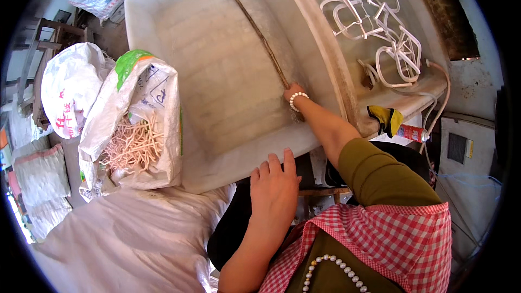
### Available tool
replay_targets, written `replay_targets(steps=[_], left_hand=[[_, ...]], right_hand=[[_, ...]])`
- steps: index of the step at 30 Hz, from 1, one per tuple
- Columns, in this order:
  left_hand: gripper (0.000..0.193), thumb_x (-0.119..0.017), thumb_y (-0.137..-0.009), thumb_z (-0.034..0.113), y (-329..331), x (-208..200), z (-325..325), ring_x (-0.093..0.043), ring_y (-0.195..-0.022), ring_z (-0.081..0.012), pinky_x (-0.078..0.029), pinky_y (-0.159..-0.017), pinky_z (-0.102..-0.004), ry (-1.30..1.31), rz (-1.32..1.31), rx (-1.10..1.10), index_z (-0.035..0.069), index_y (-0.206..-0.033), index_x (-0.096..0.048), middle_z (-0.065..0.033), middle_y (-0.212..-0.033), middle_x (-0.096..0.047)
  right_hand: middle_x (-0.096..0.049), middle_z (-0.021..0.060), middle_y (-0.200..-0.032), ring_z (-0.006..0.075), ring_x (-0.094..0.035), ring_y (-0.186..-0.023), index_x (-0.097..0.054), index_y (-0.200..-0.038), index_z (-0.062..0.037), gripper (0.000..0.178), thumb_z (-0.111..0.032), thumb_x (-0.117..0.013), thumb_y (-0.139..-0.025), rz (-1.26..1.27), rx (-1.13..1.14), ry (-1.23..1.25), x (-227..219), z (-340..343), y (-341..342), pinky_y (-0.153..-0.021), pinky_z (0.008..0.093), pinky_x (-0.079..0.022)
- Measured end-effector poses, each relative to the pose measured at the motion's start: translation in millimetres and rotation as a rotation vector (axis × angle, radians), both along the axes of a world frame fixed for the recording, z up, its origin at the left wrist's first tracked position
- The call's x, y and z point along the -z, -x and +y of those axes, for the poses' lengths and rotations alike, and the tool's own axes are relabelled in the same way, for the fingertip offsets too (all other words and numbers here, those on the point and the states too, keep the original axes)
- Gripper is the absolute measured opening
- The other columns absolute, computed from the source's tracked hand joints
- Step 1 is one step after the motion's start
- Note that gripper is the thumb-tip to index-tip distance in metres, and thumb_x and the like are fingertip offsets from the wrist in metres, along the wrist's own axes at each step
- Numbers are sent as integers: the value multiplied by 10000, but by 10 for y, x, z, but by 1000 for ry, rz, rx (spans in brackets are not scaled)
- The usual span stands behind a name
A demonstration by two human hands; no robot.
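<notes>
My right hand (293, 93) is closed around the near end of a long, thin brown stick (260, 36). The stick slants away to the far left over a big whitish tub (239, 167), whose inside looks pale brown, as if it holds cloudy water. A beaded bracelet circles my right wrist. At the tub's near rim, my left hand (274, 182) rests with its fingers stretched out and nothing in it. Left of the tub stands an open woven sack (171, 89), with many thin pale-pink sticks (135, 146) inside.
To the right, a second tank (332, 43) contains looped white frames (401, 59). Beside it are a yellow-and-black glove (386, 119), a red can (413, 133) and a hose (446, 95). A white plastic bag (76, 81) and pale sheeting (135, 233) lie at left.
</notes>
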State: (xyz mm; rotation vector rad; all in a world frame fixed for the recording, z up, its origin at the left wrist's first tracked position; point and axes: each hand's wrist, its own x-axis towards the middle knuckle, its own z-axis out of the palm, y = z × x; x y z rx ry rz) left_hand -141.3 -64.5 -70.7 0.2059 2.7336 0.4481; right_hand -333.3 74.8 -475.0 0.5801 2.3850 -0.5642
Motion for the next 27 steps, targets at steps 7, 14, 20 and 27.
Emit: replay_targets(steps=[7,14,20,27], left_hand=[[518,-693,-790,314,-90,309,116,-613,-908,-277,-475,-776,-396,154,9,1,59,-1204,-515,-118,-990,-588],[321,-623,-785,192,-64,360,198,-637,-834,-257,-477,-712,-377,121,128,-61,66,-1076,-577,-133,-961,-628],[303,-622,-800,180,21,301,212,-643,-864,-269,-496,-701,-395,107,96,-45,71,-1074,-554,-106,-923,-615],[258,-608,-796,143,8,238,305,-645,-871,-256,-490,-718,-395,124,120,-30,77,-1044,-578,-105,-942,-625]], right_hand=[[-651,221,-899,374,-627,-843,-564,-1051,-3,340,-309,-549,-901,523,53,412,-1180,-385,142,-753,434,-484],[-556,23,-693,92,-465,-611,-580,-952,-36,316,-351,-565,-926,463,-477,991,-2832,-944,263,-574,286,-416],[-570,7,-676,90,-499,-624,-624,-917,-70,282,-344,-560,-924,71,-1000,751,-3904,-788,-64,-602,286,-437],[-530,0,-644,100,-461,-534,-649,-950,-67,327,-375,-541,-938,-358,-808,619,-4141,-406,-387,-493,276,-397]])
